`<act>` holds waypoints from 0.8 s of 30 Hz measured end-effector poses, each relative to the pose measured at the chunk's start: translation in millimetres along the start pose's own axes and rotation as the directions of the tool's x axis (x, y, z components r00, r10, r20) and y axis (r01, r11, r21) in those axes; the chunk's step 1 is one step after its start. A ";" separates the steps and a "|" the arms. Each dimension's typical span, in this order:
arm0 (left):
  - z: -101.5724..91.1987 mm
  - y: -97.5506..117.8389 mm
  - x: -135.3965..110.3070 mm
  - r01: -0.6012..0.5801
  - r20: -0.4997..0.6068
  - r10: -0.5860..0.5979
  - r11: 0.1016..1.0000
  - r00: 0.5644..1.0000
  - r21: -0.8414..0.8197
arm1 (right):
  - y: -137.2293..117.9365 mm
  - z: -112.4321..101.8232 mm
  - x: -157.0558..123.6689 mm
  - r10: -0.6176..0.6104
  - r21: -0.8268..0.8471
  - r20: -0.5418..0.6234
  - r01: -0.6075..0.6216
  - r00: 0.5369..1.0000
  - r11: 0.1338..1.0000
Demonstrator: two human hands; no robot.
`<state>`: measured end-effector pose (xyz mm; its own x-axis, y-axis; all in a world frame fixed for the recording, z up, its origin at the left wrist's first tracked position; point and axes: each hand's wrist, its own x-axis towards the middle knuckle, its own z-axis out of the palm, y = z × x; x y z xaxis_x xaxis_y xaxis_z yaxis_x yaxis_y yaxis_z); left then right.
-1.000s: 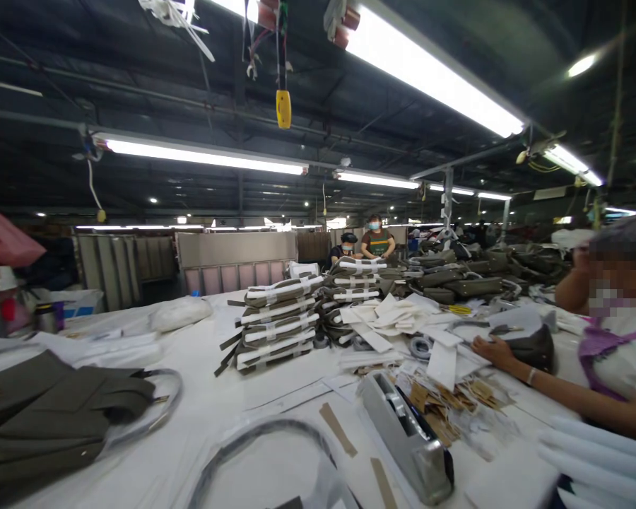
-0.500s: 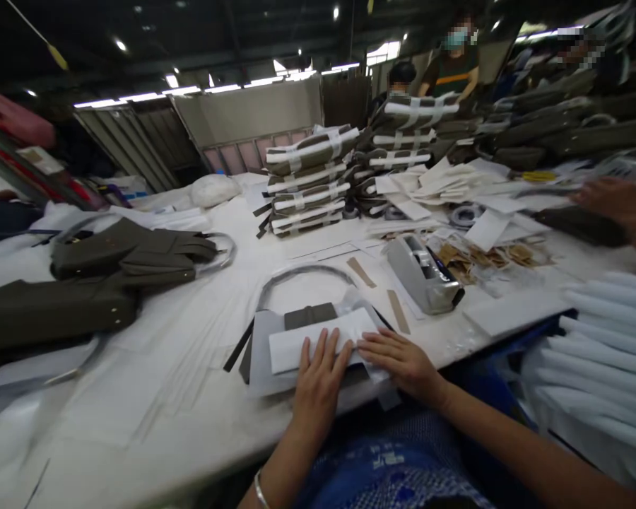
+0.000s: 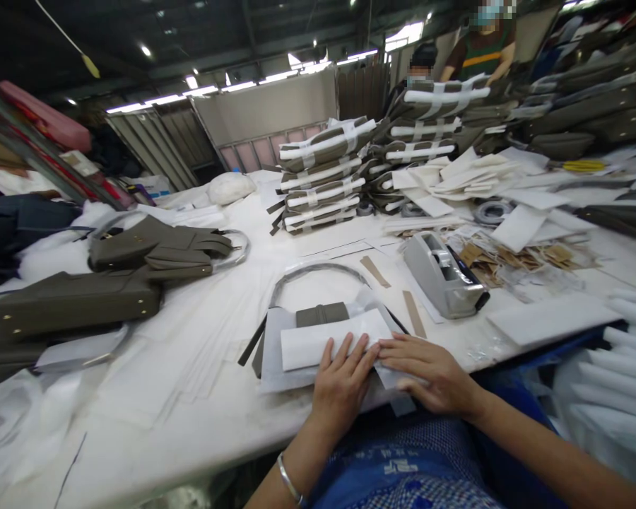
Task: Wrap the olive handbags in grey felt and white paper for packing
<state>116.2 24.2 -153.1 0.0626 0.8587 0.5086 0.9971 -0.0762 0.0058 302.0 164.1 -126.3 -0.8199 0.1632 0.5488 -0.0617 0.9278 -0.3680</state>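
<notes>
A dark olive handbag (image 3: 321, 314) lies near the table's front edge, its wrapped loop handle (image 3: 318, 268) pointing away from me. Thin whitish sheeting (image 3: 273, 382) covers much of it. Across the bag lies a folded white foam strip (image 3: 307, 346). My left hand (image 3: 344, 375) rests flat on the strip's right half, fingers stretched out. Beside it, my right hand (image 3: 429, 371) lies at the strip's right end with fingers extended over the sheeting. The two hands' fingertips nearly meet. What lies under the right palm is hidden.
A grey tape dispenser (image 3: 437, 272) stands right of the bag. Behind are stacks of wrapped bags (image 3: 323, 177) and loose white sheets (image 3: 471, 177). More olive bags (image 3: 74, 304) lie left. White foam rolls (image 3: 615, 382) are at lower right. Two people (image 3: 480, 53) are at the back.
My left hand has slid right along the foam strip, closer to my right hand. The whole view has shifted slightly. Another person's hand at the far right has gone out of view.
</notes>
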 end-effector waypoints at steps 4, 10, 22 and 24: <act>2.2 0.4 1.6 -0.002 -0.070 0.005 0.999 0.998 0.040 | 16.2 -19.8 42.7 0.145 -0.068 -0.044 -0.148 0.988 0.987; 2.7 0.4 2.2 -0.002 -0.086 0.007 0.998 0.996 0.064 | 78.6 -2.0 122.1 0.513 -0.405 0.261 -0.389 0.818 0.827; 6.9 -0.5 1.5 -0.003 -0.117 0.019 0.991 0.993 0.137 | 111.0 3.9 166.8 0.426 -0.382 0.507 -0.248 0.749 0.890; 6.7 -0.3 2.5 -0.001 -0.125 0.019 0.991 0.992 0.137 | 107.2 5.6 168.4 0.398 -0.393 0.487 -0.212 0.778 0.895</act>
<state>116.4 29.8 -157.5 0.0753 0.7871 0.6122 0.9936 -0.0070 -0.1132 154.2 289.2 -77.5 -0.9393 0.3323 -0.0852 0.3418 0.9276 -0.1509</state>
